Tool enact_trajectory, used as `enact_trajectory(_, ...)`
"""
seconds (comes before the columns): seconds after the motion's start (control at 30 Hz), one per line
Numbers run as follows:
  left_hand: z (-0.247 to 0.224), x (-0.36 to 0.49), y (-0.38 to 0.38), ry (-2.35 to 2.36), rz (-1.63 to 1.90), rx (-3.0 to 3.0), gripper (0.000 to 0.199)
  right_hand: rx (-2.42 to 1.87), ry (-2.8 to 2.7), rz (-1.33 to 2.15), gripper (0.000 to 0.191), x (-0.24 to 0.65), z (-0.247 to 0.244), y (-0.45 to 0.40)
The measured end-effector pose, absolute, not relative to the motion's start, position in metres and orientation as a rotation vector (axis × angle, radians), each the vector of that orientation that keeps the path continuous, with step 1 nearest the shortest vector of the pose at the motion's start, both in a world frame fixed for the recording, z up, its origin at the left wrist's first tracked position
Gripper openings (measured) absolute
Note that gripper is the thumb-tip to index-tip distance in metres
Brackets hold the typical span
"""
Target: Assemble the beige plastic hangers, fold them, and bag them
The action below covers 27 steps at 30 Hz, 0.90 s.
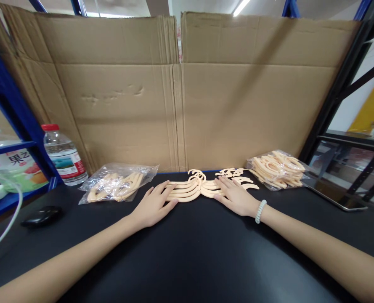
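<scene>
Cream-coloured curved pieces (187, 192) lie flat on the black tabletop, forming a wing-like shape with a curled part (197, 175) at its middle. Over the left end of these pieces rests my left hand (153, 205), palm down, fingers stretched out. My right hand (237, 197) lies likewise on the right side, fingers extended and the thumb apart. Beyond its fingertips are small wavy cream pieces (230, 172). Pointed tips (248, 184) of the pieces stick out past the right hand. What lies under both palms is hidden.
Clear plastic bags of cream pieces stand at left (115, 185) and right (277, 168). A water bottle (65, 158), a black mouse (41, 216) and a cable (14, 214) are on the left. A phone-like slab (338, 195) lies right. Cardboard (126, 105) walls the back.
</scene>
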<state>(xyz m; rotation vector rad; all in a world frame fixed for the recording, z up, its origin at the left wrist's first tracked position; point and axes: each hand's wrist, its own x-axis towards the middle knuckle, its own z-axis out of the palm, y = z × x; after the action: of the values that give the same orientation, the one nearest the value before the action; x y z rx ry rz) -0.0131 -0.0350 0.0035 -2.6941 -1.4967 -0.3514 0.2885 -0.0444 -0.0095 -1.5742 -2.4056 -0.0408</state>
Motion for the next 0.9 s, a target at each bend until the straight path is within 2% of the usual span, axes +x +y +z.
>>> enact_trajectory(0.1, 0.005, -0.013, -0.037, -1.421, -0.467, -2.668, 0.053, -1.476, -2.381, -0.153, 0.069, 0.292, -0.01, -0.04)
enact_trajectory(0.2, 0.008, -0.012, -0.039, -1.288, -0.585, -2.651, 0.044, -1.433, -2.304, -0.255, 0.055, 0.304, -0.007, -0.028)
enact_trajectory(0.27, 0.01, -0.01, -0.042, -1.188, -0.639, -2.663, 0.036, -1.468, -2.237, -0.289, 0.046, 0.319, -0.005, -0.018)
enact_trajectory(0.4, 0.012, 0.005, -0.063, -1.022, -0.742, -2.763, 0.023, -1.6, -2.109, -0.322, 0.04, 0.355, -0.002, 0.0)
enact_trajectory(0.6, 0.016, 0.034, -0.107, -0.625, -0.582, -3.159, 0.024, -1.642, -2.158, -0.278, 0.034, 0.384, -0.004, 0.007)
enact_trajectory(0.77, 0.016, 0.038, -0.107, -0.678, -0.616, -3.226, 0.028, -1.656, -2.212, -0.264, 0.039, 0.384, -0.01, 0.018)
enact_trajectory(0.9, 0.013, 0.037, -0.104, -0.673, -0.622, -3.23, 0.027, -1.676, -2.235, -0.257, 0.034, 0.385, -0.006, 0.03)
